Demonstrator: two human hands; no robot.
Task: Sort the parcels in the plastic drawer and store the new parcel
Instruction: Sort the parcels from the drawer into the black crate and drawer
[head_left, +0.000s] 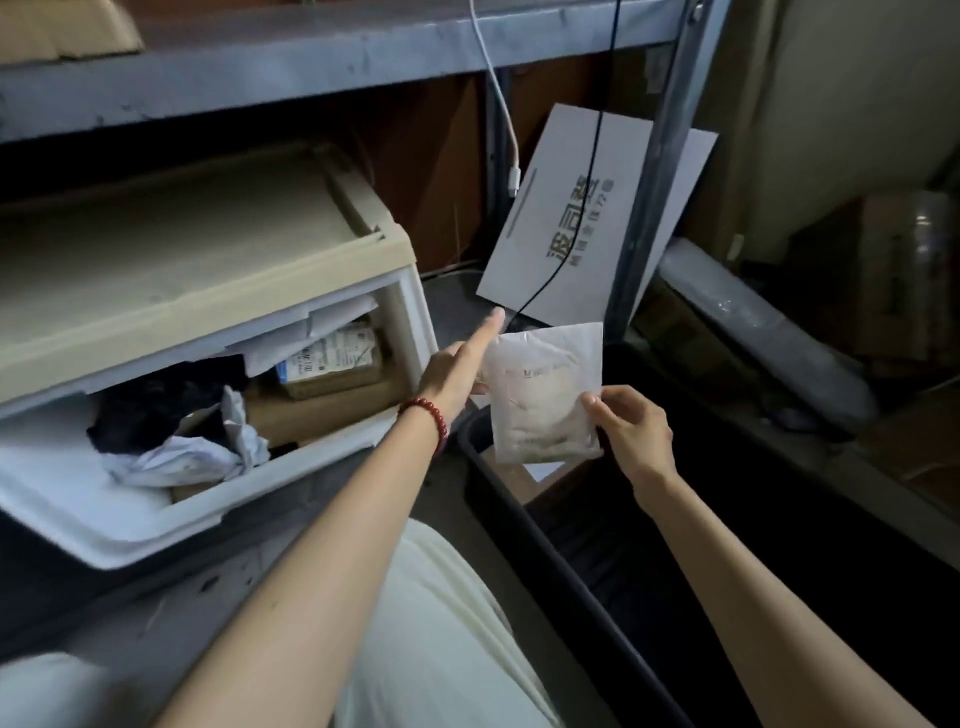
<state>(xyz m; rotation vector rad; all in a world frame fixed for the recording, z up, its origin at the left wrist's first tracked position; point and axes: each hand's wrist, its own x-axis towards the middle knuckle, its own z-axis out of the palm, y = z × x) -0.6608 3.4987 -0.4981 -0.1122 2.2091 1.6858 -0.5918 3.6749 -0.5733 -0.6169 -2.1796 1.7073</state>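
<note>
The new parcel (545, 384) is not stored yet: it hangs upright in the air between the two hands, to the right of the open plastic drawer (156, 540). The right hand (631, 428) pinches its lower right edge between thumb and fingers. The left hand (454, 376) lies along its left edge with the forefinger straight and pointing away; the parcel hides the other fingers, so I cannot tell whether they grip. Left of that hand the drawer looks unsorted, a brown box (322, 410), a black bundle (156, 405) and a crumpled white bag (208, 452) lying jumbled. The drawer's rear is covered by its cabinet, the labels are unreadable, and the dark bin (597, 623) below the right hand shows little.
</note>
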